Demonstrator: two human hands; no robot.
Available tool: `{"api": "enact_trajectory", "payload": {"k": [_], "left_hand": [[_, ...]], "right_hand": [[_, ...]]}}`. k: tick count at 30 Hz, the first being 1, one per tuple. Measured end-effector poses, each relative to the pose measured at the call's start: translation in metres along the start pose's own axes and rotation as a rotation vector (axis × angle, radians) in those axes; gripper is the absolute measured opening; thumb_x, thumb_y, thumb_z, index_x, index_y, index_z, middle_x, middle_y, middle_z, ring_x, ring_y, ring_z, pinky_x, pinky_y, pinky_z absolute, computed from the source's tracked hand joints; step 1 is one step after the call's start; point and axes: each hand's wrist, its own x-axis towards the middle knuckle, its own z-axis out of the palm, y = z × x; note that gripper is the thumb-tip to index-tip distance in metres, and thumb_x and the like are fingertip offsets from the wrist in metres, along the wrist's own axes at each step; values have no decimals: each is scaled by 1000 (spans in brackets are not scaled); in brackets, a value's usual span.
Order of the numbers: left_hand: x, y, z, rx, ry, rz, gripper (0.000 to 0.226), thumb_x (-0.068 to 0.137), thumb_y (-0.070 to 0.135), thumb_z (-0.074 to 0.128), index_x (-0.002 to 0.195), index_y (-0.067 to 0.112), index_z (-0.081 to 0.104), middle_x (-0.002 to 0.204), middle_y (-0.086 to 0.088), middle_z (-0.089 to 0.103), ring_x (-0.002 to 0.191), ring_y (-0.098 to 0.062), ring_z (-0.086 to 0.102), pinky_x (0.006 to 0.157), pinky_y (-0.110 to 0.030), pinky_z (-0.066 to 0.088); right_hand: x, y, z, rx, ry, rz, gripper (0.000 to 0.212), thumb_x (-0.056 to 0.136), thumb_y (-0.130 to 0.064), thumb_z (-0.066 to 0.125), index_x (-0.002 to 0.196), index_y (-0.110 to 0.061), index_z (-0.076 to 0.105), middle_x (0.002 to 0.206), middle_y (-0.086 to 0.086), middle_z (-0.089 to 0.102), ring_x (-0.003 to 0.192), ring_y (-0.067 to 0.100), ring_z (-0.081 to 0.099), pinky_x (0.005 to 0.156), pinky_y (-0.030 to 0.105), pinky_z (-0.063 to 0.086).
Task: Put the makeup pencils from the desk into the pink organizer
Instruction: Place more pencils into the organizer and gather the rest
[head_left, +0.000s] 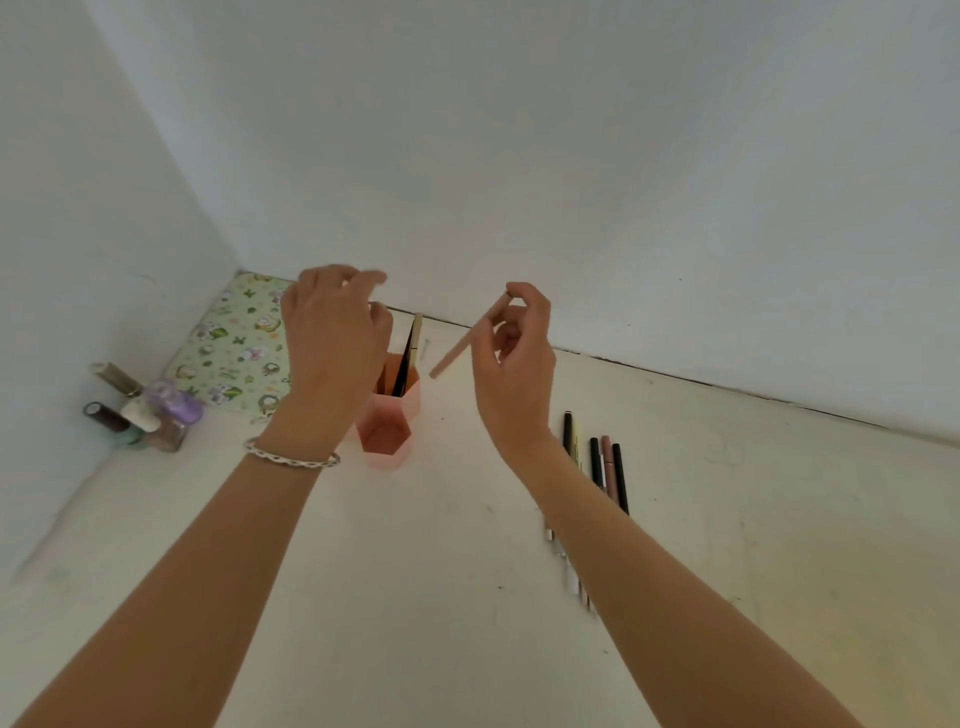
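Near the back of the desk (467, 571), close to the wall, stands the pink organizer (387, 441), a cluster of six-sided cups of different heights. From where I stand, the taller rear cup holds a dark pencil (402, 374) and a beige pencil (417, 332). Both stand upright and lean slightly to the right, their tops rising above the rim. The lower front cup faces me, and I can see down to its pink floor.

The right hand (514, 364) is raised above the desk, just right of the organizer. It pinches the top end of a pink pencil (457, 351) between thumb and fingertips. The pencil slants down and left, its lower tip in the air beside the tall cup and not inside it.

The left hand (332, 343) hovers over the organizer's left side, fingers loosely bent and blurred; I see nothing in it. A silver bracelet (291, 457) circles that wrist.

More makeup pencils (608, 467) lie side by side on the desk to the right, partly hidden under the right forearm. Small nail polish bottles (150, 415) cluster in the left corner, next to a floral mat (234, 353).
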Motion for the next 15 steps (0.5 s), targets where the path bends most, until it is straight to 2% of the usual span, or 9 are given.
{"api": "enact_trajectory", "payload": {"k": [4, 7, 9, 11, 13, 15], "left_hand": [[10, 7, -32, -133, 82, -32, 42, 88, 10, 51, 128, 19, 59, 121, -6, 64, 120, -28, 50, 100, -41, 37], [5, 19, -44, -218, 107, -22, 42, 86, 6, 51, 126, 19, 59, 115, -1, 64, 115, -24, 51, 96, -37, 40], [-4, 30, -44, -256, 114, -17, 40, 85, 4, 51, 121, 19, 60, 108, 2, 65, 108, -19, 52, 88, -27, 41], [-16, 44, -35, -298, 112, -24, 33, 83, 3, 53, 112, 18, 60, 99, 5, 64, 97, -15, 53, 79, -23, 39], [-33, 61, -18, -346, 45, -53, 23, 83, 4, 55, 102, 17, 58, 92, 6, 60, 87, -14, 54, 74, -26, 43], [-54, 81, 10, -340, -163, -78, 19, 85, 8, 55, 102, 16, 58, 94, 6, 60, 83, -14, 58, 74, -28, 44]], "right_hand": [[-4, -2, 26, -13, -94, -58, 31, 96, -9, 52, 121, -25, 41, 93, -6, 60, 73, 15, 55, 70, 29, 51], [-14, 11, 40, -178, -225, -119, 25, 96, -10, 53, 118, -20, 49, 100, -3, 63, 83, 16, 56, 77, 33, 51], [-20, 18, 41, -278, -235, -194, 23, 95, -11, 56, 118, -13, 58, 106, 0, 65, 89, 16, 57, 80, 31, 51], [-20, 20, 30, -274, -181, -210, 25, 93, -9, 56, 118, -10, 60, 105, 2, 65, 84, 13, 57, 77, 22, 47], [-11, 23, 9, -242, -95, -164, 28, 91, -5, 53, 118, -10, 59, 100, 1, 64, 76, 9, 55, 72, 17, 44], [3, 30, -21, -236, -12, -64, 33, 88, -2, 50, 118, -13, 58, 98, -2, 63, 70, 5, 52, 69, 16, 43]]}}
